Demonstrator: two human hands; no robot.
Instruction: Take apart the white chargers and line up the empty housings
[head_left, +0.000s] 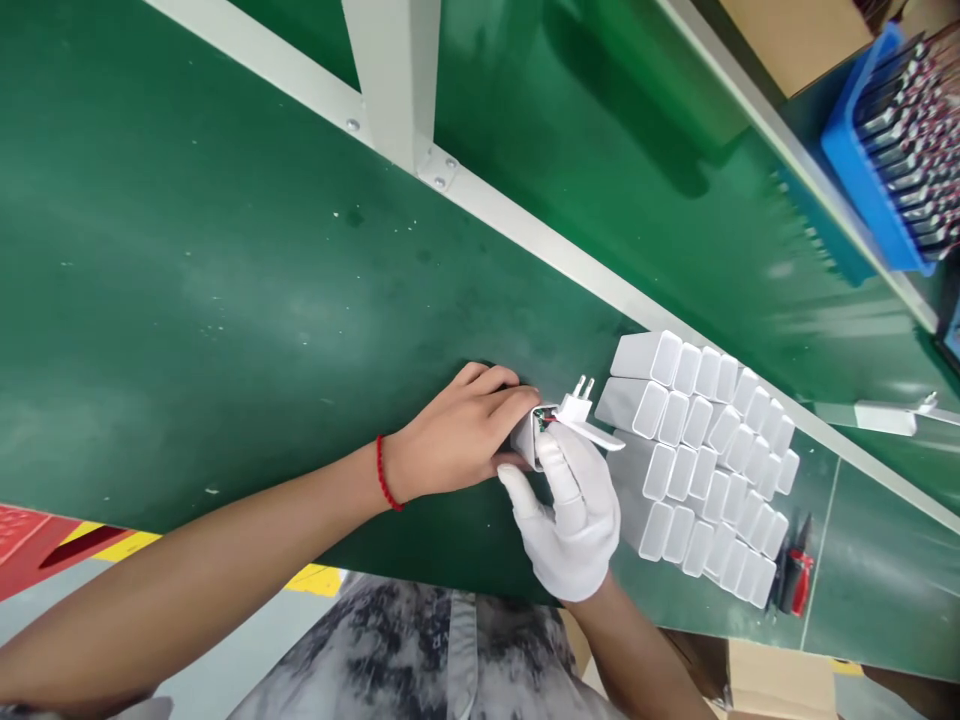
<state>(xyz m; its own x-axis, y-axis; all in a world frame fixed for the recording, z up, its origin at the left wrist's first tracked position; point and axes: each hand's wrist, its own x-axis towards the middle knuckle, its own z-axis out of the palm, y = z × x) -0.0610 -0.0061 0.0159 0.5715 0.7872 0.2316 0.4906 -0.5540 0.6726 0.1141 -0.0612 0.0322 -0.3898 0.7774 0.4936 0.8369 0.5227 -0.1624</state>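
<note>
My bare left hand [457, 430] is curled around a white charger shell [527, 437] on the green tabletop [225, 300] — its open end shows red wiring. My gloved right hand [574, 510] pinches the white plug piece [576, 408] at that opening, prongs pointing up. Just beside my right hand lies a block of empty white shells [697, 465], with red-handled pliers [799, 580] beyond.

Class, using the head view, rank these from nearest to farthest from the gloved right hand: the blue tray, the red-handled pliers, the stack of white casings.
1. Stack of white casings: beside the right hand, on its right.
2. Red-handled pliers: past the stack, near table edge.
3. Blue tray: upper right, on the far shelf.
</note>
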